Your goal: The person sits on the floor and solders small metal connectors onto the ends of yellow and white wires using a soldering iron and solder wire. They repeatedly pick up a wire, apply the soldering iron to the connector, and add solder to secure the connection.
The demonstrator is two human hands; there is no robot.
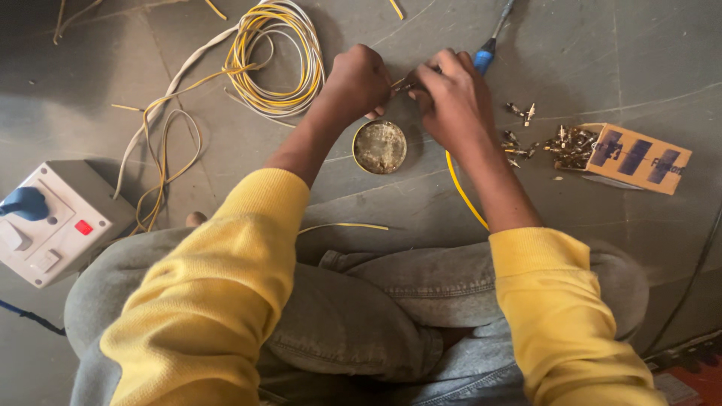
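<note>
Hands working close: left hand (pixel 357 81) and right hand (pixel 451 94) pinching a small metal fitting (pixel 402 86) above open tin (pixel 380 146); slipping fingers risk dropping it in.

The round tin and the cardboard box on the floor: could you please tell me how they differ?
The round tin is circular, metal-rimmed and holds a dull, crusted paste; the cardboard box is rectangular, tan with dark printing, lying open with small brass parts spilling out. The tin sits just below both hands; the box lies further off, on the right hand's side. Both rest on the floor.
</note>
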